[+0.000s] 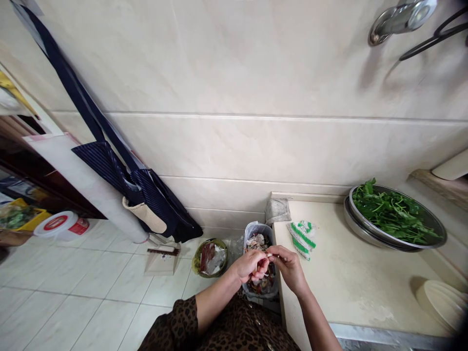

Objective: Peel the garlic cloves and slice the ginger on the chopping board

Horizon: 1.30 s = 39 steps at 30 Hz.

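Just above a translucent plastic waste bin [260, 230] lined with a clear bag and heaped with food scraps, the person's two bare hands meet. A small pale sliver [269, 254], too small to identify, lies with its long axis nearly level, running sideways across the view from one hand to the other. The right hand [288, 269] pinches one end between its fingertips, while the left hand [247, 266] is clenched around the other end, its fingers curled over something pale.

To the right of the bin is a cream countertop [351, 287] holding a green-and-white striped cloth [302, 239], a grey cloth [278, 210] at its back corner and a stainless steel bowl [420, 219] piled with fresh green leaves [391, 210]. On the tiled floor left of the bin sit a round olive-green dish [199, 258] holding scraps and a clear dustpan [163, 261] with a dark brush edge. A leopard-print sleeve [179, 324] covers the left upper arm.
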Motion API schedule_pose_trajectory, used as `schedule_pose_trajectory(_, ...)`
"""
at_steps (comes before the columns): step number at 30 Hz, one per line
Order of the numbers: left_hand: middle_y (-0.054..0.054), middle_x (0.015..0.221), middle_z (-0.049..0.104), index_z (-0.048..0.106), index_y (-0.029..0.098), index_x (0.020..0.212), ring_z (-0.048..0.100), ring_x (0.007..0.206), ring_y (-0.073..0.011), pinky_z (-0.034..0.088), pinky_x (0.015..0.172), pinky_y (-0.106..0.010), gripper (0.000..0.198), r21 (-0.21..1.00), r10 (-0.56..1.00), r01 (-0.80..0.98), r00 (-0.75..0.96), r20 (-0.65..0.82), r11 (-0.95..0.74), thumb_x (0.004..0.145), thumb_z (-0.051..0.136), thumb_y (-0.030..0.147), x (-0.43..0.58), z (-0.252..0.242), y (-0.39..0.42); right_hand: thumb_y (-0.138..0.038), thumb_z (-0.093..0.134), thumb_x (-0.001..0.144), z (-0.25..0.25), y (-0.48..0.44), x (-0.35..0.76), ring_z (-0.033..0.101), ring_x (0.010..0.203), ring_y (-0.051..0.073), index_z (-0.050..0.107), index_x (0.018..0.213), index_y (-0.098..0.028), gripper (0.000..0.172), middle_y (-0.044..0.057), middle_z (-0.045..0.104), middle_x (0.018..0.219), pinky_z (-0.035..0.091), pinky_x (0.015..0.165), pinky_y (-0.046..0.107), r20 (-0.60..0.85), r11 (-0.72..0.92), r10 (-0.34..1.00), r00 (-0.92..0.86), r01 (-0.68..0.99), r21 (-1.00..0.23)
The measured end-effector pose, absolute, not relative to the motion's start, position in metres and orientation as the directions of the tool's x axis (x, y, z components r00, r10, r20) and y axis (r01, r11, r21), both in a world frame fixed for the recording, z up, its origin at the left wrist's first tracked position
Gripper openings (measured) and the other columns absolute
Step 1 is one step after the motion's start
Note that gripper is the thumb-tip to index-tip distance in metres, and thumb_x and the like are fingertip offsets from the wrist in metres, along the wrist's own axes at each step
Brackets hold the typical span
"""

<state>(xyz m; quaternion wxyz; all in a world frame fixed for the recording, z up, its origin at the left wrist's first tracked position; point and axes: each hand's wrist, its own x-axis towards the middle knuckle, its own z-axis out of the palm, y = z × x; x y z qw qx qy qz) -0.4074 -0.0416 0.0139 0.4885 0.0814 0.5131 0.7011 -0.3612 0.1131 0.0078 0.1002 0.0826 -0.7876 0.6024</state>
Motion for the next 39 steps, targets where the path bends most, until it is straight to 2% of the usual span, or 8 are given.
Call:
schedule_pose_trajectory(9,0.009,0.045,0.029,0.037,0.018,0.056,0.019,0.034,-0.0027,0.009,0.034,-0.018,0.022,0.615,0.842,-0.783,-0.392,-0.37,-0.094,0.069,0.048,0.031,-0.406,0.008,-0.043,-0.019,0.059,0.08,0.021,0.104,-0.362,0.061,0.072,0.018,0.069,0.079,-0.024,0.011,0.004,0.067,0.078,0.046,0.068,0.029,0.308,0.282,0.006,-0.952,-0.293,-0.913)
schedule_pose_trajectory(15,0.009,0.043,0.027,0.034,0.02,0.053,0.018,0.032,-0.0032,0.009,0.033,-0.018,0.018,0.649,0.764,-0.758,-0.455,-0.457,-0.064,0.063,0.044,0.031,-0.406,0.005,-0.039,-0.024,0.062,0.078,0.021,0.101,-0.361,0.059,0.071,0.02,0.071,0.077,-0.026,0.009,0.004,0.067,0.076,0.045,0.067,0.031,0.265,0.225,0.067,-0.962,-0.244,-0.943)
schedule_pose_trajectory(18,0.009,0.042,0.027,0.033,0.02,0.053,0.018,0.032,-0.0033,0.01,0.034,-0.018,0.02,0.749,0.69,-0.663,-0.542,-0.48,0.001,0.063,0.043,0.035,-0.407,0.006,-0.037,-0.027,0.064,0.077,0.012,0.099,-0.363,0.059,0.074,0.02,0.071,0.078,-0.024,0.007,0.004,0.067,0.078,0.045,0.069,0.032,0.206,0.154,0.09,-0.974,-0.19,-0.97)
schedule_pose_trajectory(21,0.009,0.04,0.028,0.033,0.02,0.052,0.019,0.031,-0.0035,0.011,0.035,-0.018,0.024,0.812,0.636,-0.581,-0.604,-0.48,0.062,0.066,0.042,0.038,-0.407,0.005,-0.035,-0.031,0.068,0.074,-0.001,0.096,-0.366,0.056,0.069,0.017,0.069,0.08,-0.022,0.01,0.002,0.065,0.075,0.045,0.067,0.03,0.067,-0.129,0.139,-0.988,-0.085,-0.988)
schedule_pose_trajectory(28,0.008,0.036,0.028,0.035,0.019,0.043,0.024,0.033,-0.0056,0.017,0.04,-0.021,0.034,0.888,0.515,-0.367,-0.723,-0.46,0.277,0.071,0.045,0.036,-0.409,-0.019,-0.038,-0.032,0.076,0.066,-0.019,0.107,-0.374,0.045,0.057,0.007,0.067,0.083,-0.022,0.023,-0.001,0.057,0.077,0.03,0.042,0.016,-0.221,-0.655,0.213,-0.952,0.029,-0.755)
schedule_pose_trajectory(32,0.008,0.04,0.024,0.036,0.017,0.038,0.031,0.046,-0.008,0.023,0.051,-0.022,0.035,0.904,0.406,-0.189,-0.845,-0.349,0.383,0.064,0.058,0.024,-0.419,-0.035,-0.04,-0.031,0.078,0.063,-0.02,0.119,-0.376,0.046,0.057,0.007,0.066,0.088,-0.021,0.029,0.001,0.06,0.084,0.023,0.037,0.015,-0.269,-0.714,0.126,-0.955,0.101,-0.693)
schedule_pose_trajectory(37,0.002,0.056,0.054,0.062,0.014,0.061,0.043,0.055,-0.0113,0.03,0.059,-0.023,0.005,0.894,0.397,0.036,-0.903,-0.162,0.446,0.063,0.058,0.015,-0.425,-0.041,-0.039,-0.034,0.077,0.065,-0.02,0.115,-0.37,0.044,0.051,0.006,0.064,0.088,-0.022,0.029,-0.001,0.057,0.071,0.021,0.037,0.015,-0.295,-0.693,0.031,-0.955,0.193,-0.695)
schedule_pose_trajectory(39,0.0,0.063,0.059,0.066,0.014,0.07,0.045,0.056,-0.0116,0.032,0.059,-0.023,0.013,0.903,0.428,0.09,-0.897,-0.11,0.421,0.069,0.053,0.016,-0.423,-0.035,-0.037,-0.036,0.076,0.066,-0.019,0.111,-0.368,0.042,0.049,0.006,0.064,0.089,-0.023,0.029,-0.003,0.055,0.069,0.021,0.037,0.015,-0.293,-0.661,0.035,-0.955,0.198,-0.724)
